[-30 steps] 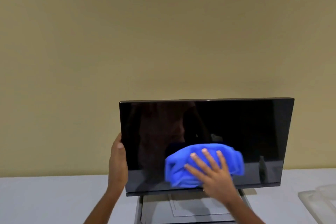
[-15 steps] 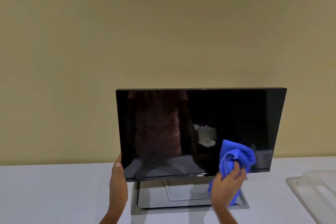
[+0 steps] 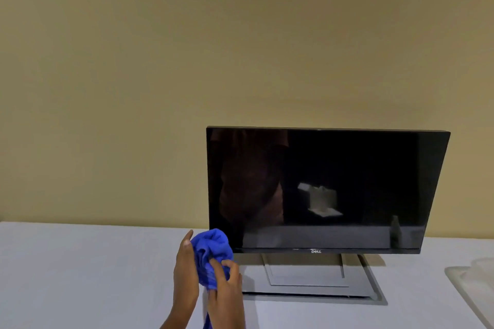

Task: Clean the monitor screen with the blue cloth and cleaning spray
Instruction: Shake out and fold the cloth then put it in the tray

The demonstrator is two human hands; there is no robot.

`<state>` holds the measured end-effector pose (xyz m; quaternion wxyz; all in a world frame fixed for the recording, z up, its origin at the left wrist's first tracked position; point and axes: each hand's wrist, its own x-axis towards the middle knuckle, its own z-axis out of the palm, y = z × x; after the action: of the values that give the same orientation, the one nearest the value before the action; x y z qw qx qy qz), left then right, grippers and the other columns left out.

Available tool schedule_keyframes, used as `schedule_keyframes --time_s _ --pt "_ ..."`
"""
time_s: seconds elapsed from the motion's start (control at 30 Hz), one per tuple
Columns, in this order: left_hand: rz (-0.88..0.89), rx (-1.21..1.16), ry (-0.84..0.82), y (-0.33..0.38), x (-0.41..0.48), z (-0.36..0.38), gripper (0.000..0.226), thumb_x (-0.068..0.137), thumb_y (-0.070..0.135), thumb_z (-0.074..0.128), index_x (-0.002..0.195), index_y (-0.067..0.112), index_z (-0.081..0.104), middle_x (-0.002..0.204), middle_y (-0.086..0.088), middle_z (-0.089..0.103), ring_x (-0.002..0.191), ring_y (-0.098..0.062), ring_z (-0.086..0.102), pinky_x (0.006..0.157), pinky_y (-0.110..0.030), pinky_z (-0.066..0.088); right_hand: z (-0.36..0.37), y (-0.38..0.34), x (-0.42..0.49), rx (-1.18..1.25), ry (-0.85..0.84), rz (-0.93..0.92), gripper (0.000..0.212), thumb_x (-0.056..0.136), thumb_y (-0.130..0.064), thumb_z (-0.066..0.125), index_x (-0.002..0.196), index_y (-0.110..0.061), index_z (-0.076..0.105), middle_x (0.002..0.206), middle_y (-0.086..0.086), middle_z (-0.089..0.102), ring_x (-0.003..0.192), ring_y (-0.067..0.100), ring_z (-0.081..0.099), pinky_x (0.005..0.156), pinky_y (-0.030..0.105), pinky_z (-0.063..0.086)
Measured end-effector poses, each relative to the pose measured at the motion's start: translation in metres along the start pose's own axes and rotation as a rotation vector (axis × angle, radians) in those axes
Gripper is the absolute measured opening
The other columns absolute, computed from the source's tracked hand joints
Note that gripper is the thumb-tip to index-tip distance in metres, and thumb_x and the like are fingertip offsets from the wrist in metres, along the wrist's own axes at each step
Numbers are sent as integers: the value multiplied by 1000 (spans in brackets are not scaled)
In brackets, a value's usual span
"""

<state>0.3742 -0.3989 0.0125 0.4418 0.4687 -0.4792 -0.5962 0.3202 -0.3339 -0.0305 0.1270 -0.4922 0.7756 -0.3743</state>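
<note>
The black monitor (image 3: 347, 168) stands upright on its flat grey stand (image 3: 358, 283), its dark screen showing dim reflections. In front of its lower left corner, both hands hold the bunched blue cloth (image 3: 212, 248) above the table. My left hand (image 3: 185, 272) cups the cloth from the left. My right hand (image 3: 227, 294) grips it from below and the right, fingers curled into the fabric. A strip of cloth hangs down between the wrists. Neither hand touches the monitor. No spray bottle is directly in view.
The white table (image 3: 80, 275) runs along a plain beige wall (image 3: 187, 61). A clear plastic tray or lid (image 3: 473, 291) lies at the table's right edge.
My left hand let go of the monitor's left edge. My right hand took the cloth off the screen and carried it left, where both hands now bunch it. The view swung left.
</note>
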Motion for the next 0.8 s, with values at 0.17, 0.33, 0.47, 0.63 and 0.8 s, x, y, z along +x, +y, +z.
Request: schedule_keyframes --time_s 0.17,0.33,0.47,0.63,0.8 --pt "108 140 -46 15 -18 -13 27 98 17 36 107 7 59 101 -9 63 92 -29 61 69 -23 56 -26 -5 -8 292 -163 109 53 90 5 37 136 -21 31 124 -6 39 106 -2 45 85 -3 34" --pt "197 299 -139 36 -36 4 8 87 23 58 82 17 62 84 0 67 84 -16 64 72 -26 56 -68 -13 -10 379 -211 95 68 85 2 45 136 -30 12 101 -17 51 85 7 57 73 9 47" --pt "325 392 -194 55 -50 21 14 86 17 60 74 23 58 73 5 64 67 2 60 64 -15 51 -111 -18 -14 621 -215 68 44 94 -17 50 128 -35 29 114 -21 54 101 -1 58 77 10 48" --pt "389 448 -222 68 -67 44 10 87 19 58 77 19 58 79 -3 65 73 -14 63 65 -22 51 -157 -5 -5 599 16 250 20 94 -29 48 79 -17 53 69 -1 52 61 11 48 56 16 41" --pt "398 464 -155 75 -101 80 16 86 18 59 71 12 55 71 -4 60 63 -13 55 59 -22 44 -208 16 -12 364 283 250 20 93 -25 50 78 -17 40 55 -5 38 46 6 33 42 15 30"
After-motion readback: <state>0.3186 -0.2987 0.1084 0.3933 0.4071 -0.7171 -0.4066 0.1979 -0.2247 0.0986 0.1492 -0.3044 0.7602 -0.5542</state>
